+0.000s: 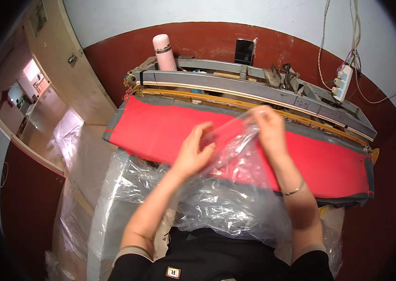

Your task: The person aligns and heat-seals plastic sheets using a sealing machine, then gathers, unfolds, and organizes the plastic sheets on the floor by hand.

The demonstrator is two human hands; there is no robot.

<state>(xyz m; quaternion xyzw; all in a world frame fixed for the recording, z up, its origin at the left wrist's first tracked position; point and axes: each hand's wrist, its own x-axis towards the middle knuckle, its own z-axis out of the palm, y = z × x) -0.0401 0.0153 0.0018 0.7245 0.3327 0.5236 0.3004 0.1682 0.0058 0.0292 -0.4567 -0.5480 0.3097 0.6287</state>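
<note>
Plastic sheet (221,206) clear, glossy, crinkled; red cloth (160,126) matt; frame (235,87) dull grey metal.

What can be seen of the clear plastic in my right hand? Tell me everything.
The clear plastic is a thin, colourless, see-through film, glossy and creased. The right hand pinches its top, so one part stands as a loose peak over the red fabric; the rest bunches in folds below, nearer you. The left hand is beside it, loosely open; blur hides whether it touches. Its full outline is unclear.
</note>
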